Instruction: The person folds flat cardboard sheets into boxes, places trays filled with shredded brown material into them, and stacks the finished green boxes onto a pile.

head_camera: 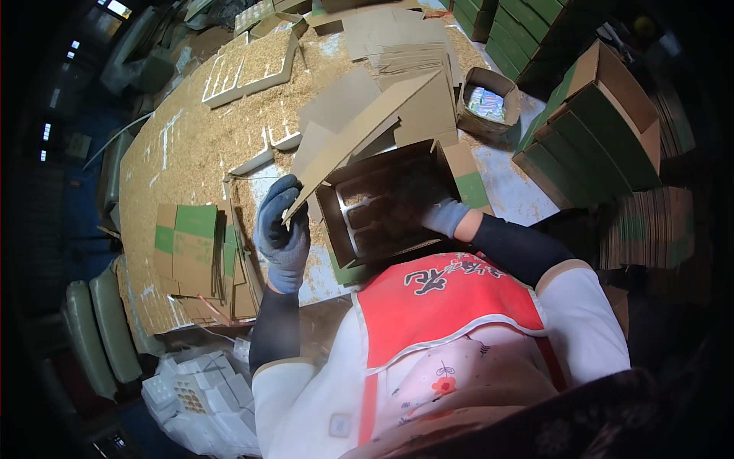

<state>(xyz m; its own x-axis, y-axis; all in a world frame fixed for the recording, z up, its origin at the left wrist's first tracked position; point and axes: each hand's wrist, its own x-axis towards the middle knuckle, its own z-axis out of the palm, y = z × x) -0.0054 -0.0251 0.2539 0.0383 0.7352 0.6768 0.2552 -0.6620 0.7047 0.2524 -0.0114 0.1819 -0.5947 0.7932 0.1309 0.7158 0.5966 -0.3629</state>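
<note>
My left hand (282, 235), in a blue-grey knit glove, pinches the lower corner of a flat brown cardboard sheet (361, 137) that slants up over the table. My right hand (444, 215), gloved too, reaches into an open cardboard box (381, 163) in front of me; its fingers are lost in the shadow inside, so I cannot tell whether they hold anything. At the left inside the box lies a white foam tray (346, 215) with compartments that hold something brownish. More flat cardboard pieces (413, 43) lie behind the box.
Sawdust-like shavings (189, 149) cover much of the table, with white foam trays (252, 86) among them. Folded green-and-brown cartons (192, 246) lie at the left. A small carton of printed packets (487, 123) stands behind the box; large green cartons (590, 143) stand at the right.
</note>
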